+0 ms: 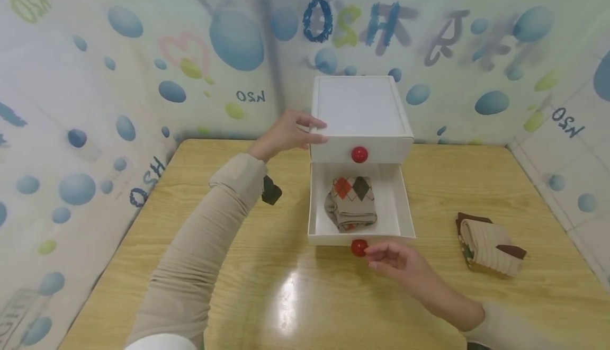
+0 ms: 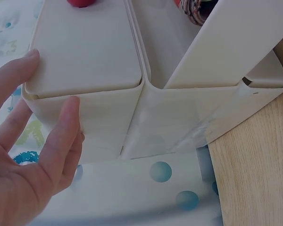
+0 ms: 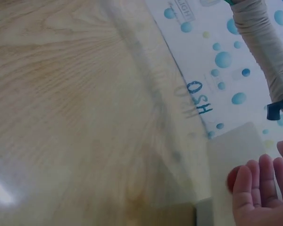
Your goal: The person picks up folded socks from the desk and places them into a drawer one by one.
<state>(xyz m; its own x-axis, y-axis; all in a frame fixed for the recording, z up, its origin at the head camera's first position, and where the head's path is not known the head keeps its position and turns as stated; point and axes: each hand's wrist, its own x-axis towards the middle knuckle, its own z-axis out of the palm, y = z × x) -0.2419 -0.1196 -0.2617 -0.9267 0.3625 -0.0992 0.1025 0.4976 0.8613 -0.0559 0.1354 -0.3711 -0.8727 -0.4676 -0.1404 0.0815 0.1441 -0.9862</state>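
A white drawer cabinet has two drawers with red knobs. Its lower drawer is pulled out, and folded socks with a red and dark diamond pattern lie inside. My left hand rests at the cabinet's upper front left corner, its fingers spread over the edge; the left wrist view shows the fingertips against the white casing. By the lower red knob is my right hand, fingertips at the knob's right side. In the right wrist view its fairly straight fingers partly cover that knob.
Another folded pair of socks, beige ribbed with dark brown parts, lies on the wooden table to the right. Patterned sheeting with blue dots stands behind the cabinet and along both sides. A dark object shows beside the left wrist.
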